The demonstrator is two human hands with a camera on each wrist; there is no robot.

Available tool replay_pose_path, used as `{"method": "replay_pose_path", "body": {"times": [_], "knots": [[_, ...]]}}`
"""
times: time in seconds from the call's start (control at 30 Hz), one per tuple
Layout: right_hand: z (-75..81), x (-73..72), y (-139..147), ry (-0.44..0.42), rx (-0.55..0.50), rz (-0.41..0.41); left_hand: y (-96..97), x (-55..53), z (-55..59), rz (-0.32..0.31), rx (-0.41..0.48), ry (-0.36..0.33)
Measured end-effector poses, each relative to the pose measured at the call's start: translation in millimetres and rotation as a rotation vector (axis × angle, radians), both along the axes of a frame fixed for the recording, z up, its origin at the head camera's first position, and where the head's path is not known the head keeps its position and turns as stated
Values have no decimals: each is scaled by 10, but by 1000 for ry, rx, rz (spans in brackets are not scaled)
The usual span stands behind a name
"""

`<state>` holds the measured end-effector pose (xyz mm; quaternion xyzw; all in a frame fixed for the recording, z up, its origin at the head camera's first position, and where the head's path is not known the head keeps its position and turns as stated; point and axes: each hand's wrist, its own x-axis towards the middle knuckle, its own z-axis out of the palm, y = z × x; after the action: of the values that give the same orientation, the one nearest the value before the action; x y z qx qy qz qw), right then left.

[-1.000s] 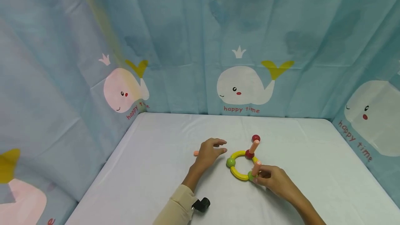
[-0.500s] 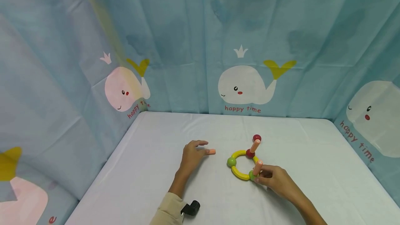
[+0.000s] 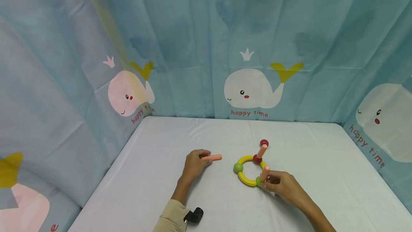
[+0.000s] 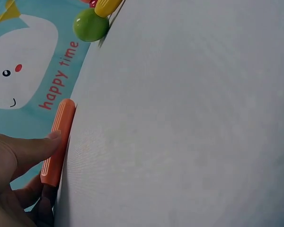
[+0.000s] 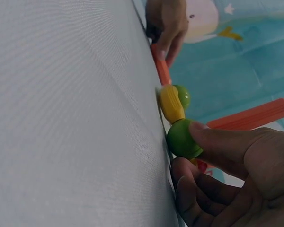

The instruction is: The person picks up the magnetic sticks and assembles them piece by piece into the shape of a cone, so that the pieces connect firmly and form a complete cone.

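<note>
My left hand [image 3: 194, 165] pinches a loose orange rod [image 3: 213, 157] between thumb and fingers, close over the table; in the left wrist view the ridged rod [image 4: 60, 137] points away from the palm. To its right lies a ring of curved yellow pieces [image 3: 247, 179] joined by balls. My right hand [image 3: 284, 186] pinches the near green ball [image 5: 182, 137] of this ring, and an orange rod [image 3: 265, 173] stands up from that ball. A second orange rod [image 3: 262, 151] rises from the red ball [image 3: 257, 159] at the back. Another green ball [image 3: 238, 167] forms the ring's left side.
A separate red ball [image 3: 264, 143] lies just behind the ring. The white table [image 3: 161, 174] ends at a blue curtain [image 3: 193, 46] with whale prints at the back and sides. A black wrist mount [image 3: 195, 215] sits at the left sleeve.
My left hand has moved left, away from the ring, and taken hold of the loose orange rod. My right hand has stayed at the near green ball.
</note>
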<state>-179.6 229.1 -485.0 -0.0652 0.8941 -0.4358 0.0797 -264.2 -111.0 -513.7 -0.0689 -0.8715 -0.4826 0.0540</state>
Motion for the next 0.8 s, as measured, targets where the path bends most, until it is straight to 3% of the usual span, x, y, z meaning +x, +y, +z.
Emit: {"method": "replay_pose_path", "body": {"times": [0.47,0.8], "knots": [[-21,0,-9,-16,0,-17,15,-9,15,-19,-71,-16],[-5,8,-14,-4,9,-12,20,-16,40,4,-26,6]]}}
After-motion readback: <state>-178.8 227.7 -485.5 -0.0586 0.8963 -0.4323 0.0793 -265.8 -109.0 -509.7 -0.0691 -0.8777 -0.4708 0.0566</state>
